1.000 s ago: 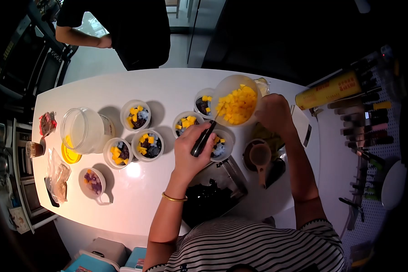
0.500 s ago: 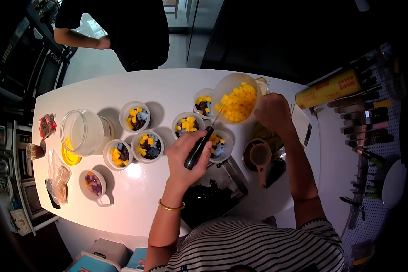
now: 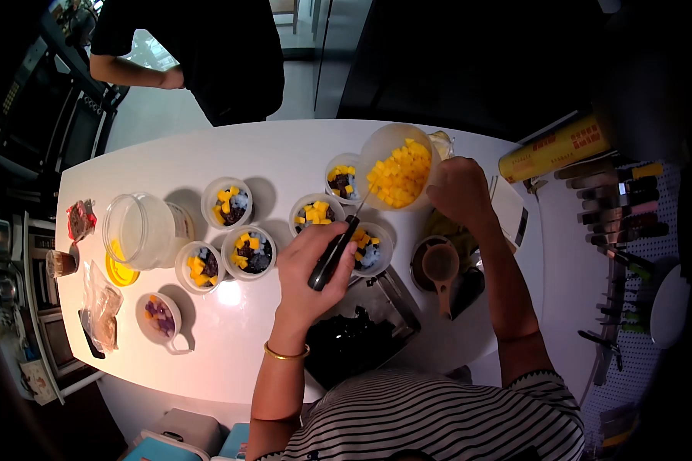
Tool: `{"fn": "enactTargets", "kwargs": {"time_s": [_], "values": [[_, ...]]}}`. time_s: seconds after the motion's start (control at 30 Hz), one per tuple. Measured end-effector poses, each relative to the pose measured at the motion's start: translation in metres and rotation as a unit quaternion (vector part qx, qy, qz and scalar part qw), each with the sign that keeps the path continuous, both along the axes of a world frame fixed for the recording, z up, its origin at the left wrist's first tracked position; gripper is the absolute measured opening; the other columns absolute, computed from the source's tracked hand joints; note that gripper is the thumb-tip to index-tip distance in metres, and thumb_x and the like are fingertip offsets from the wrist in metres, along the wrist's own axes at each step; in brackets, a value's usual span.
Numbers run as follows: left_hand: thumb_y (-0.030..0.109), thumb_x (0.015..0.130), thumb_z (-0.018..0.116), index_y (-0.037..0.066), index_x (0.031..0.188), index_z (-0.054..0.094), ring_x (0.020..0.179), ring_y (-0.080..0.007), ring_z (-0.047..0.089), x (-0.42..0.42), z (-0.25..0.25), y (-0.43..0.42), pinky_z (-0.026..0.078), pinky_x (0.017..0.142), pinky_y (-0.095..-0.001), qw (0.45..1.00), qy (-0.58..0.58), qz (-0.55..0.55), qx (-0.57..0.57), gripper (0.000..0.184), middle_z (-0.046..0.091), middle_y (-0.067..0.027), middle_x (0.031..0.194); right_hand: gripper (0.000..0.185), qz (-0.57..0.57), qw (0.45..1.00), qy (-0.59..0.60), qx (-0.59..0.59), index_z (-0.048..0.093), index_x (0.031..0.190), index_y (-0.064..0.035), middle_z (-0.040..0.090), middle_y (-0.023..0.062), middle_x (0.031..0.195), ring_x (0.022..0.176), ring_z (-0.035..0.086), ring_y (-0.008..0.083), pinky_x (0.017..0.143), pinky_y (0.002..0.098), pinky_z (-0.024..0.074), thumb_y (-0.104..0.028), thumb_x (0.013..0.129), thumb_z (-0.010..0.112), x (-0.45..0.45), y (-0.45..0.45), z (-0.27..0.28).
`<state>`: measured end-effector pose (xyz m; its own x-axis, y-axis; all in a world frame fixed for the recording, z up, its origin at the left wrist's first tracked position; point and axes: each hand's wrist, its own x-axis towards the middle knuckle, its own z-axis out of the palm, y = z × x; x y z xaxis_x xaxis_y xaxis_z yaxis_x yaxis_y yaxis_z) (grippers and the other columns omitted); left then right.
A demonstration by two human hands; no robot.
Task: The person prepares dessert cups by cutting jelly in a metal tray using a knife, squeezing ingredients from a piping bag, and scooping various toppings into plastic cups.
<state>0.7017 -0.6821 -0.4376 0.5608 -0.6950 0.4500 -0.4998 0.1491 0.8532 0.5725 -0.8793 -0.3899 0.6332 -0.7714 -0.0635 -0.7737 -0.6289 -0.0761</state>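
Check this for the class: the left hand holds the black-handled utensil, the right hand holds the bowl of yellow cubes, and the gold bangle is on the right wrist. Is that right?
Not quite: the head view shows the gold bangle on the left wrist. The left hand does hold the black-handled utensil, and the right hand the bowl of yellow cubes.

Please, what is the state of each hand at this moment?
Left hand: closed, holding a thin utensil with a black handle.
Right hand: closed, holding a round, translucent plastic bowl of yellow cubes.
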Motion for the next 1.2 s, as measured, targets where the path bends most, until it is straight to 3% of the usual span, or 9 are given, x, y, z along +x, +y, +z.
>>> {"fn": "enactTargets", "kwargs": {"time_s": [0.5, 0.77, 0.87, 0.93, 0.97, 1.03, 1.07, 1.1, 1.2], "values": [[0.004, 0.074, 0.065, 0.0, 0.088, 0.061, 0.064, -0.0249, 0.06, -0.002, -0.009, -0.002, 0.047, 0.061, -0.0281, 0.996, -0.048, 0.076, 0.027, 0.015, 0.061, -0.0132, 0.076, 0.015, 0.012, 0.999, 0.038, -0.029, 0.063, 0.067, 0.0009, 0.063, 0.015, 0.069, 0.064, 0.061, 0.0275, 0.069, 0.0366, 0.0502, -0.012, 0.061, 0.064, -0.008, -0.007, -0.013], [0.004, 0.074, 0.065, 0.0, 0.09, 0.061, 0.066, -0.0266, 0.061, -0.01, -0.012, 0.001, 0.048, 0.06, -0.0307, 0.995, -0.038, 0.091, 0.03, 0.017, 0.062, -0.014, 0.077, 0.01, -0.005, 0.987, -0.162, -0.017, 0.06, 0.061, -0.0013, 0.06, 0.0177, 0.065, 0.061, 0.06, 0.031, 0.06, 0.0375, 0.0477, -0.011, 0.061, 0.063, -0.058, -0.003, -0.02], [0.002, 0.074, 0.064, -0.001, 0.09, 0.061, 0.069, -0.0258, 0.061, -0.012, -0.022, 0.008, 0.047, 0.063, -0.0308, 0.993, -0.086, 0.084, 0.007, 0.017, 0.061, -0.0145, 0.08, 0.013, 0.022, 0.959, -0.282, -0.014, 0.056, 0.067, -0.0007, 0.055, 0.0159, 0.061, 0.059, 0.054, 0.0346, 0.056, 0.0439, 0.0431, -0.011, 0.061, 0.063, -0.09, 0.01, -0.027], [0.003, 0.073, 0.066, 0.0, 0.091, 0.062, 0.071, -0.0256, 0.061, -0.018, -0.031, 0.023, 0.048, 0.065, -0.0323, 0.993, -0.066, 0.098, 0.002, 0.018, 0.061, -0.0135, 0.08, 0.018, 0.079, 0.963, -0.238, -0.094, 0.057, 0.078, -0.0001, 0.058, 0.0168, 0.071, 0.064, 0.056, 0.0334, 0.057, 0.0418, 0.0444, -0.014, 0.067, 0.062, -0.12, 0.02, -0.035], [0.004, 0.074, 0.066, 0.0, 0.092, 0.062, 0.072, -0.0254, 0.061, -0.024, -0.023, 0.029, 0.048, 0.067, -0.0321, 0.991, -0.079, 0.106, -0.01, 0.019, 0.061, -0.0132, 0.08, 0.025, 0.046, 0.984, -0.168, 0.032, 0.058, 0.086, -0.0005, 0.06, 0.015, 0.076, 0.07, 0.059, 0.0283, 0.062, 0.0378, 0.0474, -0.019, 0.07, 0.062, -0.142, 0.014, -0.05], [0.006, 0.075, 0.067, 0.0, 0.093, 0.061, 0.073, -0.0257, 0.061, -0.037, -0.017, 0.041, 0.048, 0.068, -0.0315, 0.994, -0.044, 0.103, 0.001, 0.02, 0.062, -0.0129, 0.082, 0.017, -0.073, 0.835, -0.468, 0.279, 0.06, 0.085, -0.0031, 0.059, 0.0045, 0.076, 0.066, 0.056, 0.0163, 0.06, 0.0287, 0.047, -0.015, 0.073, 0.061, -0.184, 0.036, -0.068], [0.006, 0.075, 0.066, 0.0, 0.093, 0.061, 0.074, -0.0262, 0.062, -0.04, -0.012, 0.045, 0.048, 0.068, -0.0316, 0.996, -0.031, 0.089, 0.002, 0.019, 0.062, -0.0139, 0.083, 0.013, -0.123, 0.709, -0.601, 0.349, 0.061, 0.085, -0.0044, 0.058, -0.0008, 0.076, 0.065, 0.055, 0.0102, 0.059, 0.0242, 0.0469, -0.013, 0.074, 0.06, -0.205, 0.047, -0.078], [0.007, 0.076, 0.065, 0.001, 0.094, 0.061, 0.076, -0.0267, 0.062, -0.043, -0.011, 0.05, 0.048, 0.069, -0.0313, 0.997, -0.026, 0.074, 0.003, 0.019, 0.062, -0.015, 0.084, 0.011, -0.115, 0.657, -0.669, 0.327, 0.058, 0.081, -0.0044, 0.055, -0.0007, 0.075, 0.065, 0.053, 0.0094, 0.061, 0.0233, 0.0465, -0.014, 0.075, 0.06, -0.219, 0.058, -0.091], [0.005, 0.075, 0.065, -0.001, 0.09, 0.061, 0.072, -0.0242, 0.062, -0.054, -0.001, 0.054, 0.048, 0.066, -0.0288, 0.996, -0.041, 0.079, -0.013, 0.016, 0.062, -0.0136, 0.081, 0.013, -0.211, 0.637, -0.667, 0.324, 0.051, 0.071, -0.0065, 0.051, -0.001, 0.072, 0.064, 0.05, 0.0091, 0.061, 0.0243, 0.0463, -0.014, 0.075, 0.061, -0.219, 0.1, -0.084]]}}
